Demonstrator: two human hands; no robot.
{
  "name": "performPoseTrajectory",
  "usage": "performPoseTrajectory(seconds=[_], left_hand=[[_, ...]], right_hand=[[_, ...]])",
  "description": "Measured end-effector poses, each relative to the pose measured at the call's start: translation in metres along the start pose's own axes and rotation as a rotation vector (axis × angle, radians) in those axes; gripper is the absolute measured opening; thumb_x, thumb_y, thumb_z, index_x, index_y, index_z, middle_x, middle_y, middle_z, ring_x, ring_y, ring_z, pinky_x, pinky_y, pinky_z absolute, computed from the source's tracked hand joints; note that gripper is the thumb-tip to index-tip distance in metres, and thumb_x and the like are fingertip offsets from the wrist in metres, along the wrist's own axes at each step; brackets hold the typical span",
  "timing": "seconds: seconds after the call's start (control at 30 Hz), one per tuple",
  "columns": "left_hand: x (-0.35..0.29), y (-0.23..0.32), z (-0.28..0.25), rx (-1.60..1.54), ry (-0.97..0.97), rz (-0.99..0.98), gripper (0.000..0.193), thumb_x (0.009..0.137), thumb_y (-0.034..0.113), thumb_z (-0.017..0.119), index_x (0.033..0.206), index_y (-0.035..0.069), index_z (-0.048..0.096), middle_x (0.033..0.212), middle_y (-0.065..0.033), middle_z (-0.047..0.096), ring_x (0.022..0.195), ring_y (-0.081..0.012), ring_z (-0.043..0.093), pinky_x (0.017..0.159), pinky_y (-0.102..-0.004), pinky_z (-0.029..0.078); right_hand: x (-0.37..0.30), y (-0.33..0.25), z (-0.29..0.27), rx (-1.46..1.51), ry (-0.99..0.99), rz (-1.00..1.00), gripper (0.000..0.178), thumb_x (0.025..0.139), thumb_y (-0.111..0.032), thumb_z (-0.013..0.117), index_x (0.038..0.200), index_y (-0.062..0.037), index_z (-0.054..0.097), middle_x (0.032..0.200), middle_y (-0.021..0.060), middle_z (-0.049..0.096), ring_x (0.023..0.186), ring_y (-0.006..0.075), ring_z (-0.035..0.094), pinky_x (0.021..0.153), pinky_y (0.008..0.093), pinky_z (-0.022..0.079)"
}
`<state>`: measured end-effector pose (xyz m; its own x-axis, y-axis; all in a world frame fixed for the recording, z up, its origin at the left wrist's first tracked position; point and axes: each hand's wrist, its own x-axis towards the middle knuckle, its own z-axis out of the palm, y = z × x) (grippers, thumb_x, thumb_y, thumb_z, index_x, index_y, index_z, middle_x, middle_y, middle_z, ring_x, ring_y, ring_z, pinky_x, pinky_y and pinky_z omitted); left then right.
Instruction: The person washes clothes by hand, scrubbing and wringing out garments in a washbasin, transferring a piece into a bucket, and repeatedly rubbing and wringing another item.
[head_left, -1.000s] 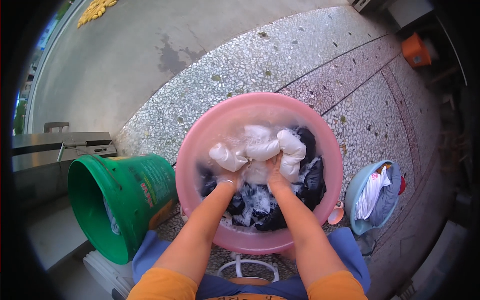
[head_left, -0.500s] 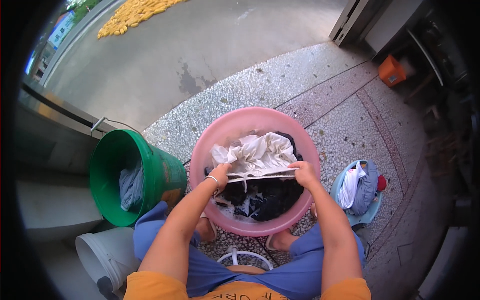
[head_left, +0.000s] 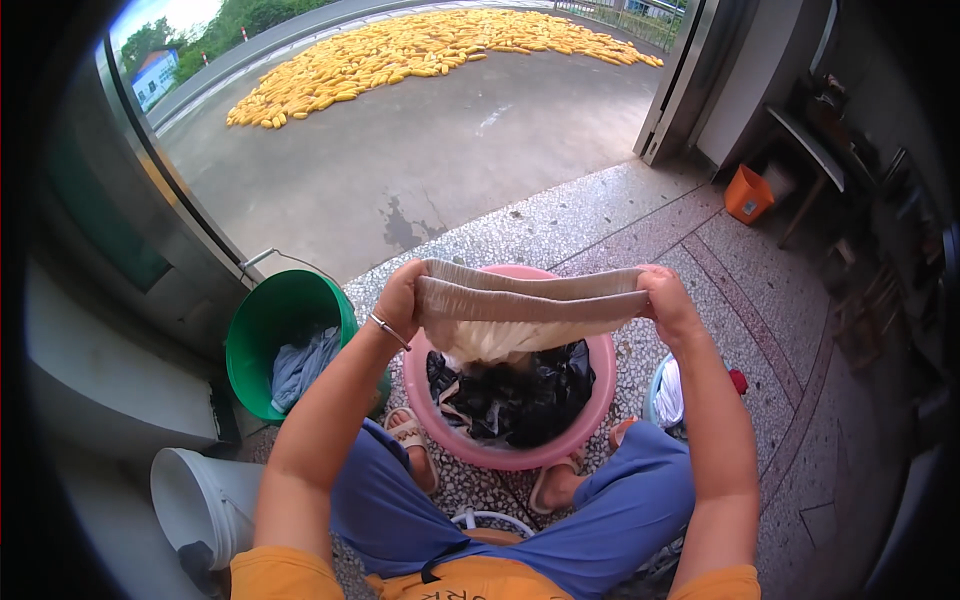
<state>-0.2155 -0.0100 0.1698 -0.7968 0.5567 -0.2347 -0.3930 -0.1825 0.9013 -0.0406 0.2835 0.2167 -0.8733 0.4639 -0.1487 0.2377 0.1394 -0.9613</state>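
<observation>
Off-white cloth garment (head_left: 530, 310) with gathered elastic waistband: held raised, band stretched crosswise above a round pink plastic basin (head_left: 512, 460); whether its lower end touches the contents, cannot be told. Left hand (head_left: 402, 300), bracelet at wrist: grip closed about the band's left end. Right hand (head_left: 665, 300): grip closed about the right end. In the basin: wet black cloth (head_left: 520, 410). Left of basin: green plastic bucket (head_left: 256, 328), grey-blue cloth (head_left: 303, 368) inside; nearer the person, white plastic bucket (head_left: 228, 500). Right, partly behind the forearm: light-blue basin (head_left: 654, 400) with white cloth (head_left: 669, 395). Beyond, outdoors: spread yellow corn cobs (head_left: 430, 60).
</observation>
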Motion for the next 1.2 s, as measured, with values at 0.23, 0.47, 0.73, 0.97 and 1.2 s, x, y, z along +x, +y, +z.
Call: performPoseTrajectory(seconds=[0.23, 0.47, 0.73, 0.97, 1.2], left_hand=[[-0.018, -0.086, -0.009, -0.352, -0.089, -0.456, 0.040, 0.077, 0.030, 0.053, 0.106, 0.002, 0.054, 0.101, -0.0122, 0.060, 0.092, -0.0247, 0.058, 0.089, -0.0401, 0.044], [-0.020, -0.221, -0.035, -0.396, 0.000, -0.758, 0.038, 0.079, 0.029, 0.057, 0.109, 0.006, 0.054, 0.106, -0.0109, 0.060, 0.095, -0.0254, 0.058, 0.087, -0.0411, 0.045], [0.005, -0.308, -0.056, -0.354, 0.120, -0.802, 0.061, 0.084, 0.055, 0.044, 0.126, 0.011, 0.042, 0.119, -0.0096, 0.054, 0.105, -0.0278, 0.054, 0.090, -0.0501, 0.039], [0.002, -0.313, -0.051, -0.330, 0.262, -0.900, 0.059, 0.085, 0.054, 0.042, 0.123, 0.009, 0.045, 0.120, -0.0113, 0.054, 0.110, -0.0284, 0.051, 0.095, -0.0519, 0.033], [-0.001, -0.304, -0.057, -0.419, 0.234, -0.906, 0.049, 0.086, 0.041, 0.048, 0.120, 0.006, 0.048, 0.118, -0.0116, 0.054, 0.108, -0.0285, 0.052, 0.092, -0.0507, 0.038]], right_hand=[[0.005, 0.098, 0.017, 0.424, -0.069, 0.473, 0.025, 0.075, -0.022, 0.044, 0.087, -0.0066, 0.060, 0.077, 0.0077, 0.061, 0.063, 0.0195, 0.059, 0.056, 0.0374, 0.051], [0.002, 0.236, 0.050, 0.173, 0.117, 0.708, 0.034, 0.072, -0.027, 0.057, 0.088, 0.0033, 0.060, 0.083, 0.0120, 0.062, 0.070, 0.0228, 0.059, 0.067, 0.0364, 0.047], [0.012, 0.262, 0.084, -0.926, 0.508, 0.217, 0.043, 0.081, -0.040, 0.054, 0.108, -0.0065, 0.055, 0.116, 0.0159, 0.048, 0.108, 0.0325, 0.045, 0.088, 0.0412, 0.039], [-0.022, 0.299, 0.121, -1.198, -0.244, 0.072, 0.060, 0.081, -0.045, 0.051, 0.132, -0.0168, 0.036, 0.140, 0.0136, 0.027, 0.130, 0.0275, 0.023, 0.100, 0.0496, 0.024], [0.020, 0.277, 0.114, -1.267, -0.621, 0.505, 0.058, 0.079, -0.048, 0.051, 0.125, -0.0138, 0.045, 0.134, 0.0109, 0.038, 0.125, 0.0259, 0.034, 0.102, 0.0538, 0.018]])
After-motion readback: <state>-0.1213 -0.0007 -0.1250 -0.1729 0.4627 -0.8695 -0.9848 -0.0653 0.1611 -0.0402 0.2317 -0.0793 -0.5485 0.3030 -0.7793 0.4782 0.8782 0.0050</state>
